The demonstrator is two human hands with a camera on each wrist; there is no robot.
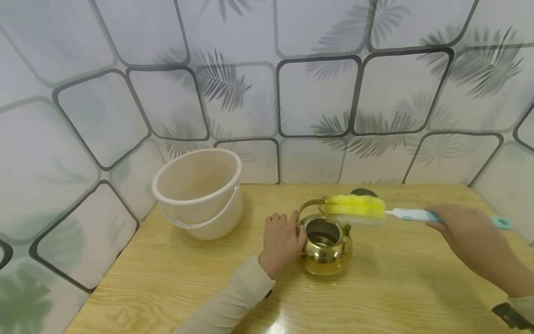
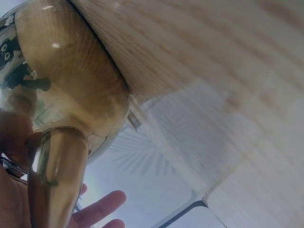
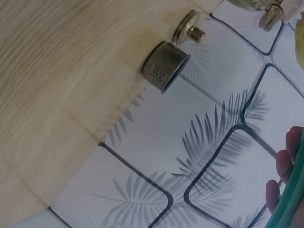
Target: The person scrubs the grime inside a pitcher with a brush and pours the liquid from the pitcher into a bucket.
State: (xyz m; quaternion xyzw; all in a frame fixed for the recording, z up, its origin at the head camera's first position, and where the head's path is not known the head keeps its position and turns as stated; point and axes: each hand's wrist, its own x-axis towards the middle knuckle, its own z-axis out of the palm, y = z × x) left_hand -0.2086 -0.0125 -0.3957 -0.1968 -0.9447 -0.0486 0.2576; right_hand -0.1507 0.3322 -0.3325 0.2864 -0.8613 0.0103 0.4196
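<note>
A shiny gold teapot (image 1: 327, 260) stands upright and lidless on the wooden table, its arched handle (image 1: 308, 204) raised. My left hand (image 1: 282, 243) holds it on the left side. The left wrist view shows the spout (image 2: 58, 175) between the thumb and the fingers, with some fingertips stretched out past it. My right hand (image 1: 473, 236) grips a white and teal sponge brush (image 1: 410, 214) by its handle. The yellow and white sponge head (image 1: 354, 208) is above the teapot's rim, partly in front of the handle, outside the opening.
A white bucket (image 1: 208, 222) with a bail handle stands at the back left, near the wall. Behind the teapot are a perforated metal strainer (image 3: 164, 66) and a round lid (image 3: 187, 28) with a knob. Patterned wall (image 1: 319, 97) borders the table (image 1: 200, 283) at the back.
</note>
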